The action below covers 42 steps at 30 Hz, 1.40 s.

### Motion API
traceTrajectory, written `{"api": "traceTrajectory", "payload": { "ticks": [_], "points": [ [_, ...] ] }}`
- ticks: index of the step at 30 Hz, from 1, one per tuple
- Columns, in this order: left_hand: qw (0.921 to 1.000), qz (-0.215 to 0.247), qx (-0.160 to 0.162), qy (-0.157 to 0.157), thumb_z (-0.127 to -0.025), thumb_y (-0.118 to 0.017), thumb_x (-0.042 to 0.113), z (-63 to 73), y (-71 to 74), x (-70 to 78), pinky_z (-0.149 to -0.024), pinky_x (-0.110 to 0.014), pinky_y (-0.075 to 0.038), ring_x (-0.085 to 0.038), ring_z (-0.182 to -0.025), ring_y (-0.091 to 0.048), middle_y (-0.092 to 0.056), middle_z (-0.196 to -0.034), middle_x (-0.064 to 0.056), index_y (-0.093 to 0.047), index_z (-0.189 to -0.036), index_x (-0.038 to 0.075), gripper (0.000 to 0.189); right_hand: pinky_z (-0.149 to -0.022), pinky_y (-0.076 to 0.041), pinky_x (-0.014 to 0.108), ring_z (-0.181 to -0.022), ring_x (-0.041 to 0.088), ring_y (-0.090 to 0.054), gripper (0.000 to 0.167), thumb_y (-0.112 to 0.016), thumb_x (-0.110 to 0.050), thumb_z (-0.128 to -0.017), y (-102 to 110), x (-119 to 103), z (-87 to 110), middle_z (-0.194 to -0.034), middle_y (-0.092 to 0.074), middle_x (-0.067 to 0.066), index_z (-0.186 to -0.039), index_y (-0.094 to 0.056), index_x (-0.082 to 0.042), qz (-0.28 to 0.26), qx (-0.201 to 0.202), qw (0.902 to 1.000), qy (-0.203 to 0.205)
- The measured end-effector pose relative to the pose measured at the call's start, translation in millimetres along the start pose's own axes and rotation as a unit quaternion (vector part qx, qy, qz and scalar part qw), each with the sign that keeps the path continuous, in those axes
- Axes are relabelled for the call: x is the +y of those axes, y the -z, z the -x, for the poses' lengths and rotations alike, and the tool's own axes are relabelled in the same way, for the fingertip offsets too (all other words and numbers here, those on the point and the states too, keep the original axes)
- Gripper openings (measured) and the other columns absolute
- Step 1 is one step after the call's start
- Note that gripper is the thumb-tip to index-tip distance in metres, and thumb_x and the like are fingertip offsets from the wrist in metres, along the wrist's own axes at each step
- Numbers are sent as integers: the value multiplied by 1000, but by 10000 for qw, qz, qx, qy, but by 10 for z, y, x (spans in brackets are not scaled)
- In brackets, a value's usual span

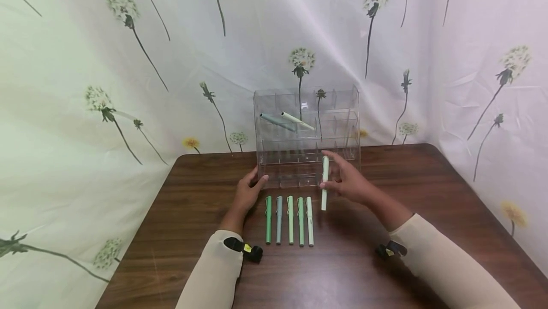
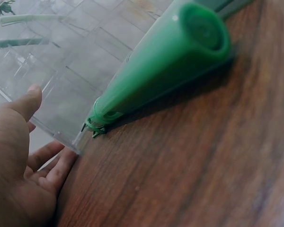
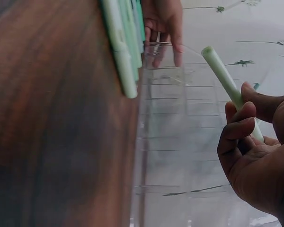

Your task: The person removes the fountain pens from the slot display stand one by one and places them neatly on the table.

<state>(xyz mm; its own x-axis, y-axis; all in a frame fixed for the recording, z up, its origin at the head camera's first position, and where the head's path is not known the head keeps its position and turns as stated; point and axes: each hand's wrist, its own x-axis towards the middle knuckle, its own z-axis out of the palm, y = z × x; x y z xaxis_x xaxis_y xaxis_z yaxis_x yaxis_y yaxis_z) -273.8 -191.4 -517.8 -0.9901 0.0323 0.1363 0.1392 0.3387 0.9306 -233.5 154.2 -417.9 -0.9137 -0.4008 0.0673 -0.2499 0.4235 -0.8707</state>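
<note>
A clear plastic rack [image 1: 306, 149] with several compartments stands at the back of the table. My left hand [image 1: 248, 192] grips its lower left corner, thumb [image 2: 29, 101] at the front and fingers around the side. My right hand [image 1: 348, 180] pinches a pale green pen [image 1: 325, 183] between thumb and fingers, upright in front of the rack's right part. In the right wrist view this pen [image 3: 222, 75] is tilted, its lower part partly covered by fingers. A blue-grey pen [image 1: 278, 122] and a cream pen [image 1: 297, 121] lie slanted in an upper tier.
Several pens lie side by side before the rack: dark green [image 1: 268, 221], blue-grey [image 1: 279, 221], light green [image 1: 290, 221], mid green [image 1: 301, 222] and whitish [image 1: 309, 222]. A flower-printed cloth [image 1: 171, 52] hangs behind the brown wooden table [image 1: 334, 271].
</note>
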Motion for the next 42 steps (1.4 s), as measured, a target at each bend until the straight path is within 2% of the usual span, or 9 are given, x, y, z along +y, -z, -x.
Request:
{"api": "traceTrajectory", "payload": {
  "ticks": [1, 3, 4, 6, 11, 16, 32, 35, 42],
  "points": [
    [10000, -9, -17, 22, -108, -69, 45, 3, 0, -5, -123, -59, -45, -39, -149, -57, -61, -158, -20, -44, -169, 21, 70, -60, -61, 45, -59, 18, -57, 103, -85, -10, -96, -16, 21, 18, -100, -69, 14, -176, -21, -24, -29, -39, 10000, -21],
    [10000, -35, -58, 63, -109, -68, 47, 5, 0, -18, -123, -59, -46, -39, -150, -56, -59, -161, -20, -41, -170, 22, 72, -59, -60, 44, -59, 17, -55, 105, -86, -10, -94, -46, 68, 52, -104, -68, 23, -176, -21, -24, -75, -145, 9998, -77],
    [9999, -38, -81, 87, -109, -68, 48, 6, 0, -27, -122, -59, -46, -39, -150, -57, -58, -162, -19, -40, -171, 23, 72, -60, -61, 43, -62, 16, -58, 106, -87, -10, -94, -63, 93, 67, -113, -68, 25, -176, -21, -23, -93, -188, 9997, -79],
    [9999, -38, -101, 118, -109, -68, 49, 10, 1, -38, -122, -60, -46, -39, -150, -56, -56, -164, -19, -39, -171, 24, 73, -59, -60, 39, -64, 16, -58, 106, -88, -10, -92, -98, 144, 95, -117, -68, 25, -175, -23, -22, -150, -255, 9995, -126],
    [10000, 6, -71, 66, -109, -68, 48, 8, 1, -41, -122, -60, -46, -39, -151, -56, -55, -165, -19, -40, -171, 24, 72, -58, -57, 32, -63, 17, -57, 102, -90, -9, -89, -189, 292, 135, -89, -63, 10, -171, -29, -17, -296, -394, 9984, -262],
    [9999, -47, -84, 108, -108, -68, 48, 9, 2, -24, -122, -59, -46, -39, -150, -57, -56, -163, -20, -40, -170, 24, 72, -57, -56, 33, -59, 18, -57, 100, -90, -9, -90, -281, 400, 177, -77, -57, 2, -168, -28, -7, -394, -727, 9960, -337],
    [9999, 53, -90, 113, -108, -69, 48, -8, -8, -7, -122, -59, -47, -39, -149, -58, -59, -160, -20, -40, -170, 24, 73, -60, -55, 32, -62, 19, -60, 100, -89, -7, -90, -424, 630, 185, -77, -59, 1, -168, -27, -1, -455, -854, 9948, -314],
    [9999, 55, -82, 88, -108, -69, 47, -6, -13, -7, -121, -59, -48, -39, -147, -59, -61, -158, -21, -41, -170, 24, 72, -61, -52, 29, -65, 16, -56, 98, -91, -9, -89, -442, 671, 170, -78, -57, 1, -166, -31, 1, -297, -815, 9960, -233],
    [9999, -77, -13, 109, -108, -68, 48, -17, -20, -35, -123, -58, -46, -37, -148, -58, -63, -156, -19, -41, -170, 26, 71, -66, -48, 24, -74, 13, -54, 91, -92, -7, -87, -450, 684, 104, -91, -62, 11, -158, -38, 12, 17, -794, 9968, 16]
  ]
}}
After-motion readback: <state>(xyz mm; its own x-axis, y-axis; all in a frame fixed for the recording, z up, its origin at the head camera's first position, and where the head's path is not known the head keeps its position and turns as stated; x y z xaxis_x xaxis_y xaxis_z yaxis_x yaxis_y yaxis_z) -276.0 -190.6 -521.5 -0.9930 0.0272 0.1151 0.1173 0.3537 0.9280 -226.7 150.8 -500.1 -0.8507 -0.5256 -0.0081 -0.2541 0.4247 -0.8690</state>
